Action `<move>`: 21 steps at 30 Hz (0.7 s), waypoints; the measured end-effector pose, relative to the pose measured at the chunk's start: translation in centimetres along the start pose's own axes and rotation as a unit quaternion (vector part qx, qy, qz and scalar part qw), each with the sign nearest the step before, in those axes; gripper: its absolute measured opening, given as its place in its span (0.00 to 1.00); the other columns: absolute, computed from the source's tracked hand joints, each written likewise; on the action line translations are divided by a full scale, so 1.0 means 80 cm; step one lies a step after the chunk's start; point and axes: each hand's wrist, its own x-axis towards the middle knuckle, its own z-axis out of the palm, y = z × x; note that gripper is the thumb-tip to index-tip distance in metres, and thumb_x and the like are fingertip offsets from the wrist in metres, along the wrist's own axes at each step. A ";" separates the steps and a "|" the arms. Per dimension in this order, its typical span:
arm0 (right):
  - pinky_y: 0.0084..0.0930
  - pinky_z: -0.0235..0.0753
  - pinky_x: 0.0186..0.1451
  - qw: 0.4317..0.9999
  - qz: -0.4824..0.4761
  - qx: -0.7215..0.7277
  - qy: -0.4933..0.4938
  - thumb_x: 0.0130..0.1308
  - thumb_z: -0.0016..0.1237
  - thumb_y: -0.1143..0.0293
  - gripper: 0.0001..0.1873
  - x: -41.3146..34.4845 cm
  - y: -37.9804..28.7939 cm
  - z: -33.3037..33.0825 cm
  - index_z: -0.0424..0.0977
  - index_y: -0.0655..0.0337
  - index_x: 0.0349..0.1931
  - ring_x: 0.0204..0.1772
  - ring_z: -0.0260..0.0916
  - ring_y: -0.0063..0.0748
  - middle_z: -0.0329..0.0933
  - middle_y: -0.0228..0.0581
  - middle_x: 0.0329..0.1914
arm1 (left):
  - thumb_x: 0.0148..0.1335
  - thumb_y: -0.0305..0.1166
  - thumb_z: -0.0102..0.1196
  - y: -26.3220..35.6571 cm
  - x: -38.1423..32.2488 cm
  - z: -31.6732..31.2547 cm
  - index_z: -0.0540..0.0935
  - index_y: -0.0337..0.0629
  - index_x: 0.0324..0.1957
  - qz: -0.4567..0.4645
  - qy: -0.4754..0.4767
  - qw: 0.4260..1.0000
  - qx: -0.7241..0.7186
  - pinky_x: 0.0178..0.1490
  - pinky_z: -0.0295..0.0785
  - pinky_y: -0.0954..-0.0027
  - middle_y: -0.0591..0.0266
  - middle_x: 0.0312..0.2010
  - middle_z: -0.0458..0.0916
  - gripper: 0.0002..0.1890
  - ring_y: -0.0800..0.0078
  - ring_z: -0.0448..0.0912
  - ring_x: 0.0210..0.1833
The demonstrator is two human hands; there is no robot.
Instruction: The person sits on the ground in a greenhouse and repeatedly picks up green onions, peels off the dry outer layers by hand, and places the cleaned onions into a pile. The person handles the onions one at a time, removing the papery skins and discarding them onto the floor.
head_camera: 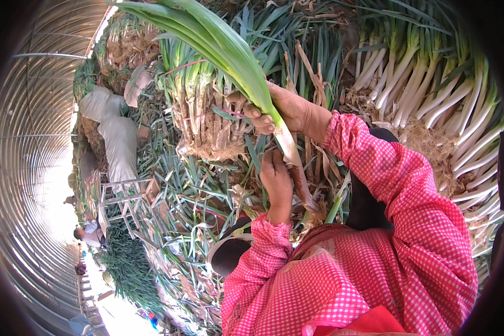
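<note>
A large long green onion [284, 136] slants across the middle, leaves up to the left and root end down to the right. My right hand [292, 109] is closed around it where the green leaves meet the white stalk. Lower down, the fingertips of my left hand [276, 180] are pinched together against the side of the stalk. Brown outer skin [301, 182] covers the lower stalk beside that hand. Just past my right hand stands a tied bundle of green onions [201, 105], its dry skins and roots showing.
Peeled white-stalked onions [420, 84] lie in a row at the right. Cut leaves [197, 180] litter the ground. A metal frame stool [124, 201], pale sacks [117, 138] and a green heap [130, 260] are at the left. A distant person [93, 235] is beneath the arched roof [38, 147].
</note>
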 end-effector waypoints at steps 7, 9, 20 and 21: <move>0.17 0.64 0.21 0.996 -0.085 0.007 0.010 0.72 0.32 0.44 0.34 -0.020 -0.044 0.003 0.57 0.64 0.66 0.21 0.59 0.17 0.64 0.28 0.27 | 0.53 0.35 0.58 -0.213 -0.087 -0.027 0.78 0.40 0.31 0.196 -0.112 0.858 0.462 0.40 0.65 0.51 0.54 0.29 0.79 0.09 0.56 0.77 0.29; 0.17 0.64 0.22 0.994 -0.108 0.019 0.023 0.72 0.32 0.44 0.34 -0.026 -0.065 0.004 0.57 0.64 0.66 0.22 0.60 0.17 0.64 0.27 0.28 | 0.56 0.37 0.55 -0.272 -0.138 -0.052 0.81 0.42 0.33 0.013 -0.359 0.730 0.581 0.44 0.66 0.51 0.54 0.33 0.81 0.10 0.59 0.79 0.35; 0.29 0.81 0.35 0.971 -0.180 -0.058 0.147 0.62 0.56 0.67 0.20 -0.019 -0.059 -0.003 0.66 0.62 0.51 0.39 0.75 0.31 0.72 0.38 0.41 | 0.65 0.35 0.52 -0.121 0.019 -0.024 0.75 0.37 0.44 0.112 -0.103 0.979 0.132 0.43 0.73 0.63 0.54 0.34 0.78 0.12 0.67 0.79 0.37; 0.30 0.81 0.36 0.967 -0.183 -0.069 0.166 0.61 0.57 0.70 0.21 -0.016 -0.052 -0.003 0.66 0.62 0.52 0.40 0.76 0.31 0.73 0.39 0.42 | 0.63 0.33 0.56 -0.084 0.035 -0.019 0.74 0.36 0.45 0.120 -0.102 0.987 0.032 0.43 0.73 0.67 0.56 0.34 0.78 0.13 0.71 0.78 0.36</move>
